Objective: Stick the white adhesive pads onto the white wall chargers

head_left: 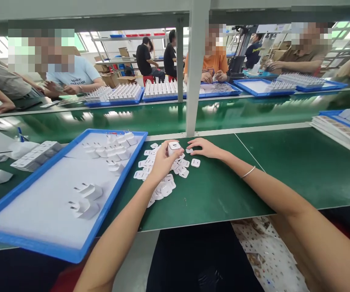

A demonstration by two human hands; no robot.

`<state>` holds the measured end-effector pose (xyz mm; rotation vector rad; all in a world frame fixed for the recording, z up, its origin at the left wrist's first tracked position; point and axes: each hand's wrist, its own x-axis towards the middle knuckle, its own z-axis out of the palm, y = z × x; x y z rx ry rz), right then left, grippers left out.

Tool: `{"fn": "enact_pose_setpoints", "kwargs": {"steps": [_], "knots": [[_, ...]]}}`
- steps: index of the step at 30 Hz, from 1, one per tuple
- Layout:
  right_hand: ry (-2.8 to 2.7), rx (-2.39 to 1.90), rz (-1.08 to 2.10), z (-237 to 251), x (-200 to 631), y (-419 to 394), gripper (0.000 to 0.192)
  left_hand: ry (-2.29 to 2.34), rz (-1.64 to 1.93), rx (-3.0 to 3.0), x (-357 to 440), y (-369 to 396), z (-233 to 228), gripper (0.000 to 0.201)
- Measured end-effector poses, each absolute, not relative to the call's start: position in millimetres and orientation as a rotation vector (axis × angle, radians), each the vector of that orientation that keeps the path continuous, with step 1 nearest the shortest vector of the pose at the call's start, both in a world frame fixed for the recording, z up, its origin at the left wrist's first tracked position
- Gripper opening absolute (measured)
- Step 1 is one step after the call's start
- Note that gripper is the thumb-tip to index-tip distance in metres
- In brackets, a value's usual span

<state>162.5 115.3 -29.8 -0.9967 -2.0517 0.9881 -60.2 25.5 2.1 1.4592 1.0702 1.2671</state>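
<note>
My left hand (165,159) is closed around a white charger body (174,147), held upright with its slotted end face up. Just right of it my right hand (207,147) has its fingertips on a small white charger cover (189,150), apparently pinching it at the tabletop; the exact grip is too small to see. Beneath and around my left hand lies a loose pile of white charger covers (164,188), some showing a slot. One single cover (195,162) lies apart, below my right hand.
At left, a blue-rimmed tray (37,202) holds several white chargers (88,191) with pins. More white charger bodies (37,156) stand beyond it. A white post (195,73) rises ahead. Stacked trays (342,136) sit at right. Across the green bench, people work beside filled trays (161,91).
</note>
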Motion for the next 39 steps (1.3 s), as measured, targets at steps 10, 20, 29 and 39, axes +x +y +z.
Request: {"fn": "enact_pose_setpoints", "kwargs": {"steps": [10, 20, 29, 39], "knots": [[-1.775, -1.015, 1.105, -14, 160, 86, 0.036, 0.919, 1.229, 1.551, -50, 7, 3, 0.042], [-1.627, -0.688, 1.441, 34, 160, 4, 0.021, 0.787, 1.030, 1.796, -49, -9, 5, 0.034], [-1.647, -0.700, 1.409, 31, 158, -10, 0.013, 0.629, 1.052, 1.889, -42, -14, 2, 0.033], [-1.799, -0.725, 1.300, 32, 161, -9, 0.013, 0.582, 1.059, 1.909, -40, -13, 1, 0.035]]}}
